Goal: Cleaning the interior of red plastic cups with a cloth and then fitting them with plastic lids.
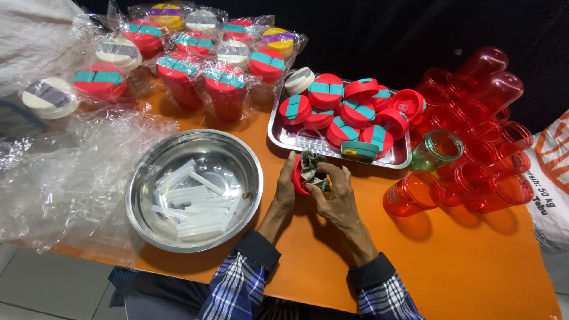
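My left hand (285, 188) holds a red round lid (297, 176) on edge, just in front of the steel tray (284, 141). My right hand (335, 195) presses a crumpled greenish cloth (310, 167) into the lid's inside. Both hands hover over the orange table (450, 261), close together. The tray behind them is heaped with red lids with teal flaps (347, 106), plus one white lid (299, 80) and a teal one (359, 150).
A steel bowl (243, 160) with several clear straws (192, 198) sits to the left. Wrapped lidded cups (178, 56) fill the back left, and loose plastic bags (65, 172) lie beside them. Red clear cups (474, 136) and one green cup (435, 149) lie at right, next to a white sack (551, 178).
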